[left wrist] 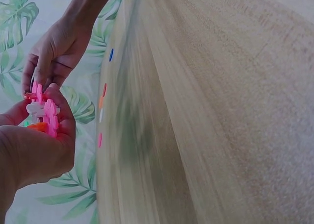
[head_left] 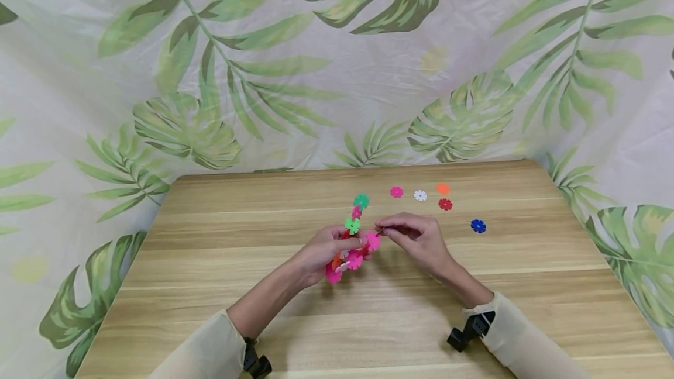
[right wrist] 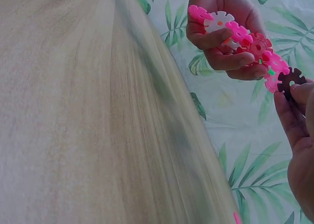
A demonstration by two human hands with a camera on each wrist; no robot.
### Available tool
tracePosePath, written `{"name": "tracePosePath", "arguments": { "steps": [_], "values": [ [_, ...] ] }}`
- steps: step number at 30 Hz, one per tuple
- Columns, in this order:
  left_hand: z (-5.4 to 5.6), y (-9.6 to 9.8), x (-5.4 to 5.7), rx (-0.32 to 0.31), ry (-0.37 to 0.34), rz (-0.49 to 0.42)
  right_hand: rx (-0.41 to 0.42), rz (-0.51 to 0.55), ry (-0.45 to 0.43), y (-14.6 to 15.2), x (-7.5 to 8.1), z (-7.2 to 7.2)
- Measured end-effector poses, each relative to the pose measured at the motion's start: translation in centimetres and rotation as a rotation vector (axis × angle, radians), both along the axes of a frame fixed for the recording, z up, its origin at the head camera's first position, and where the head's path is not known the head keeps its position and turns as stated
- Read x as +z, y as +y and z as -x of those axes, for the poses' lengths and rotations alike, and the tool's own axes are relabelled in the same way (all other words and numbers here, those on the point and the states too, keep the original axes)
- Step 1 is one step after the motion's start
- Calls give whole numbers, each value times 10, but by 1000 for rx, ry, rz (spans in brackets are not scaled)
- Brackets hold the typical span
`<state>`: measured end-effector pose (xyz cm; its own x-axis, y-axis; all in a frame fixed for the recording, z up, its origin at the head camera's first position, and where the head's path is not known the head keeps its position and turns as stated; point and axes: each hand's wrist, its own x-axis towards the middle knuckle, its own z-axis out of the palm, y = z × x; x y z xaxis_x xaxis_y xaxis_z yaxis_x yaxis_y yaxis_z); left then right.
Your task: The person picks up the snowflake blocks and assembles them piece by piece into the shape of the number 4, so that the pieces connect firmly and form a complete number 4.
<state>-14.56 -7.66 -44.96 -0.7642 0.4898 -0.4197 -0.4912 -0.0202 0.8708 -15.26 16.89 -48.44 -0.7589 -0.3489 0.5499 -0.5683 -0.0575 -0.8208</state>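
Note:
A chain of interlocking notched plastic discs (head_left: pixel 354 259), pink, red, white, orange and green, is gripped by my left hand (head_left: pixel 321 253) above the table. Its green end (head_left: pixel 361 201) sticks out past the fingers, away from me. Between thumb and fingers, my right hand (head_left: pixel 418 238) pinches a dark notched disc (right wrist: pixel 290 83). That disc touches the edge of a pink disc (right wrist: pixel 278 63) at the chain's right end; how deep the slots engage I cannot tell. My left fingers and palm hide part of the chain.
Loose discs lie on the wooden table (head_left: pixel 210 309) beyond my right hand: pink (head_left: pixel 396 192), white (head_left: pixel 420 195), orange (head_left: pixel 443 189), red (head_left: pixel 445 204) and blue (head_left: pixel 478 226). A leaf-patterned cloth (head_left: pixel 368 75) hangs behind the table's far edge.

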Motion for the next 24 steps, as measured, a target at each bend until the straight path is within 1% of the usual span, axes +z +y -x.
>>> {"name": "tracePosePath", "arguments": {
  "steps": [6,10,12,16,24],
  "values": [
    [1,0,-3,-4,-45,-13,24,8,11,0,-1,-1],
    [1,1,-4,-14,-44,1,35,11,30,-1,0,-2],
    [0,1,-5,-23,-30,4,40,10,39,-2,1,-2],
    [0,1,-5,-26,-24,8,34,-9,53,-2,0,-2],
    [-2,2,-2,7,-20,47,34,-74,97,-2,2,0]
  ]
}}
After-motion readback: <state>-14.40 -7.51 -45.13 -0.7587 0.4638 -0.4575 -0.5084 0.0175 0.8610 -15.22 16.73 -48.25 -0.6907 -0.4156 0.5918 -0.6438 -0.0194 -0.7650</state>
